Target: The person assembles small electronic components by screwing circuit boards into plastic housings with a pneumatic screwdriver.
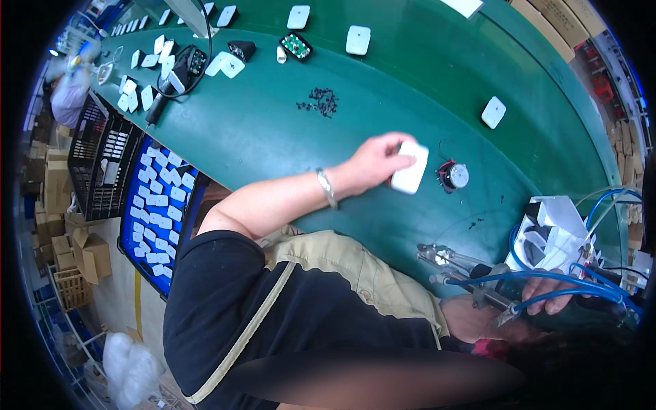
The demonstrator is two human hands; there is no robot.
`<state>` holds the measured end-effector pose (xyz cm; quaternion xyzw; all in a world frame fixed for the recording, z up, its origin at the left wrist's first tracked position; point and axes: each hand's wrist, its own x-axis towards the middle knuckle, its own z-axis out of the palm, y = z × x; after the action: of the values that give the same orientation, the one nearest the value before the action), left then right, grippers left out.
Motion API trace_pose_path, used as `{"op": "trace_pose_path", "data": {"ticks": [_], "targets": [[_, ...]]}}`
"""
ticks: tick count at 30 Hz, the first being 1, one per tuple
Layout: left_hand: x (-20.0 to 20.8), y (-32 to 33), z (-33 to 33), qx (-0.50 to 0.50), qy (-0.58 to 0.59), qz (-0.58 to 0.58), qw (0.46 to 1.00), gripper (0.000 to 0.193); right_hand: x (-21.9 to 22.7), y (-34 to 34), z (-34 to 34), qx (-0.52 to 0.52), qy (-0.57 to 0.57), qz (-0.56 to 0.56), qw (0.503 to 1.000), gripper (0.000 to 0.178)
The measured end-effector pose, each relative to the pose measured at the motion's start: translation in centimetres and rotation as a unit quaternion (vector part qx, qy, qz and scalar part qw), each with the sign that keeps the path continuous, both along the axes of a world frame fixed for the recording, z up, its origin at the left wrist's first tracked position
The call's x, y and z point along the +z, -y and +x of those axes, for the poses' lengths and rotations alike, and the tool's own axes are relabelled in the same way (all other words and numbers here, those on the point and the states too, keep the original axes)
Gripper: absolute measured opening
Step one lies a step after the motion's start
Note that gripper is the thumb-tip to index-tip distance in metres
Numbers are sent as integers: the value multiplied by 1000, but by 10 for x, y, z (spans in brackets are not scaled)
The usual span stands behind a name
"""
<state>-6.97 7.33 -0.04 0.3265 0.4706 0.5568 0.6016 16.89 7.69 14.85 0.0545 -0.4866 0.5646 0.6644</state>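
My left hand (379, 162) pinches a white, rounded square plastic housing (411, 168) just above the green bench, thumb on its face. To its right on the bench lies a small round motor-like part (454, 175) with a silvery face and red and black wires. My right hand (549, 292) is at the lower right, its fingers curled behind blue air hoses (581, 280); what they close on is hidden. Next to it is a metal air-driven fixture (471, 273) with rods and cylinders. A pile of small black screws (320, 102) lies farther off on the bench.
Several white housings (358, 40) stand along the far strip. A black housing with a green circuit board (296, 46) lies near them. At the left, a blue tray (154, 205) holds many white pieces beside a black crate (102, 160). An open white box (547, 232) stands right.
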Motion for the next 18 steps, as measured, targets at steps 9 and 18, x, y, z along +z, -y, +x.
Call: {"op": "trace_pose_path", "data": {"ticks": [9,18], "targets": [[-9,-161,-98,96,-579,13,809,40,5,-13,27,-154,112,-50,980,77],[8,-228,16,-53,-532,88,841,77,-24,-43,27,-75,18,-30,997,77]]}}
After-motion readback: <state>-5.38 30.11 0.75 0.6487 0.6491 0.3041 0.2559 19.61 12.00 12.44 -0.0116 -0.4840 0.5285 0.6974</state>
